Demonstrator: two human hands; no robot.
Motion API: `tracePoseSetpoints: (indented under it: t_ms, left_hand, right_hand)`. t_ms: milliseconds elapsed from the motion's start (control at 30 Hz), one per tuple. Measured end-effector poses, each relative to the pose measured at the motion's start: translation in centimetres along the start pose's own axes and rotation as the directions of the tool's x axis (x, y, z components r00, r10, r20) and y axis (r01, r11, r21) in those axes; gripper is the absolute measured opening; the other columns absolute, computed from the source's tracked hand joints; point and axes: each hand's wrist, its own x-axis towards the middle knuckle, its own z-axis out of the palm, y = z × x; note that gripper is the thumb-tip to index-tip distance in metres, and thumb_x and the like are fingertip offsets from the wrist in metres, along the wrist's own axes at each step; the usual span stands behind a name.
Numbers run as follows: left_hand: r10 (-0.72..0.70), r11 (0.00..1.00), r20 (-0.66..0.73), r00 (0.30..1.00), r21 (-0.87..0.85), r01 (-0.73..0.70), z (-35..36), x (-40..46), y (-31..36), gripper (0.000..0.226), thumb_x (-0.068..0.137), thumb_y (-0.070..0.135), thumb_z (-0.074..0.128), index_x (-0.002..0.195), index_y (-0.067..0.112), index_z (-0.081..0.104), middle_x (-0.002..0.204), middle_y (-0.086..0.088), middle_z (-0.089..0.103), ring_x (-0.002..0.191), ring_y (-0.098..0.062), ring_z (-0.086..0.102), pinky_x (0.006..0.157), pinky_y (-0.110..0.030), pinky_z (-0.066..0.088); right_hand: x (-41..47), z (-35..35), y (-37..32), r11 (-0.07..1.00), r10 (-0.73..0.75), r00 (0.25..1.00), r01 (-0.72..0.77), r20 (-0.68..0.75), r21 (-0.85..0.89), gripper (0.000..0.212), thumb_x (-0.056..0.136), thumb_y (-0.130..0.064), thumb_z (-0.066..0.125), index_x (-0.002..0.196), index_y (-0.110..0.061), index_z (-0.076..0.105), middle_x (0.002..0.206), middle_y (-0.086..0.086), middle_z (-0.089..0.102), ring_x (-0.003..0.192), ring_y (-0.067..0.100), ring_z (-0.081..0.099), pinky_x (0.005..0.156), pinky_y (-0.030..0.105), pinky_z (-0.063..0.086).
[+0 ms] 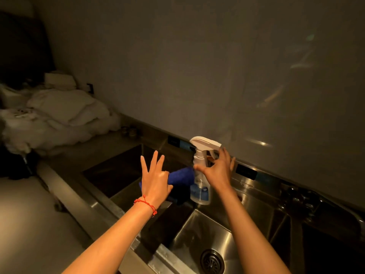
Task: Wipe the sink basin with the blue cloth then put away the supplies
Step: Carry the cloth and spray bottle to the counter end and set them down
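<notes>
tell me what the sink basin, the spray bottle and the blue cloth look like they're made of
Sink basin: apparently stainless steel, brushed finish, judging by its grey metallic sheen and streaky highlights.
Spray bottle: likely plastic, with a translucent whitish body showing blue liquid or a label low down, and an opaque white trigger head.
Blue cloth: soft, matte, fuzzy-looking fabric, possibly microfibre or terry; the dim light leaves this open.

I see a commercial kitchen or scullery, dimly lit: a long stainless-steel sink unit [262, 196] with several deep basins side by side, a steel upstand against a plain wall [177, 66], and piled white linen [59, 113] at one end.
</notes>
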Motion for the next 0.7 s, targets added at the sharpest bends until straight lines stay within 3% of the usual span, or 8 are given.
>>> tracePoseSetpoints:
  t_ms: [333, 600, 700]
  left_hand:
    - [-0.123, 0.991, -0.021, 0.992, 0.051, 0.124, 1.1, 4.2, -9.0, 0.032, 0.084, 0.046, 0.061, 0.112, 0.031, 0.068, 0.158, -0.004, 0.019, 0.148, -0.027, -0.006, 0.112, -0.056, -0.016]
    - [-0.083, 0.996, 0.005, 0.997, 0.032, 0.083, 3.0, 8.8, -18.6, 0.036, 0.085, 0.048, 0.059, 0.115, 0.031, 0.066, 0.159, -0.002, 0.016, 0.148, -0.025, -0.009, 0.113, -0.056, -0.013]
    - [-0.061, 0.998, -0.009, 0.998, 0.035, 0.061, 3.4, 10.6, -22.3, 0.033, 0.082, 0.048, 0.061, 0.111, 0.033, 0.068, 0.158, -0.002, 0.019, 0.148, -0.024, -0.007, 0.113, -0.056, -0.013]
  right_hand:
    - [3.6, 8.9, -3.9, 0.999, -0.045, 0.984, 0.048, 0.17, -0.011, 0.06, 0.063, -0.045, 0.078, 0.109, -0.009, 0.065, 0.147, 0.002, 0.031, 0.139, 0.018, 0.01, 0.111, 0.039, -0.007]
    - [4.6, 17.2, -9.0, 0.997, -0.057, 0.994, 0.051, 0.094, 0.062, 0.073, 0.058, -0.039, 0.082, 0.118, -0.006, 0.056, 0.143, 0.009, 0.037, 0.137, 0.022, 0.017, 0.112, 0.044, -0.004]
    - [5.4, 20.2, -10.8, 0.996, -0.057, 0.996, 0.051, 0.075, 0.078, 0.074, 0.058, -0.039, 0.081, 0.12, -0.009, 0.054, 0.143, 0.007, 0.038, 0.137, 0.02, 0.019, 0.11, 0.041, -0.007]
